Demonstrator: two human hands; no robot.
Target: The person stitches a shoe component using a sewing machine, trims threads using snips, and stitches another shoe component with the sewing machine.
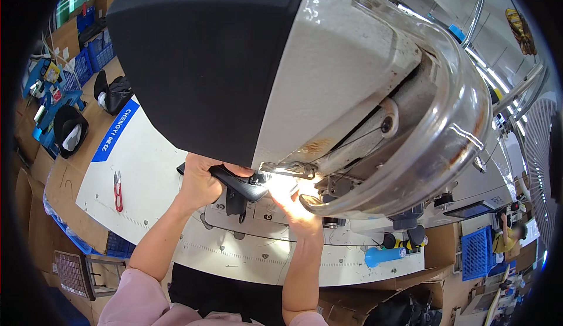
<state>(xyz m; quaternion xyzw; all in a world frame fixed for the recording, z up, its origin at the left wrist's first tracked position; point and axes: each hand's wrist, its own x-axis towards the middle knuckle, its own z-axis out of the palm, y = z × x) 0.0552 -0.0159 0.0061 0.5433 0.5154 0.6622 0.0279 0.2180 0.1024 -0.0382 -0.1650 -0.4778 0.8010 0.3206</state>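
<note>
A large sewing machine [358,62], black at the left and pale metal at the right, fills the upper middle. Under its head, by the needle area, lies a black leather piece [243,186] with a strap-like part hanging below. My left hand [202,182] is closed around the left side of this piece, thumb side up. My right hand [299,211] reaches to its right end, with the fingers bunched close to the needle. Glare from the machine's lamp washes out those fingertips, so their exact grip is hard to see. The machine head hides part of the work.
Red-handled thread snips [118,191] lie on the white table [158,208] at left. Two black stuffed leather items [71,131] rest on cardboard beyond. A blue cylinder [384,257] is at right. Blue crates [476,253] and another person [505,238] are farther right.
</note>
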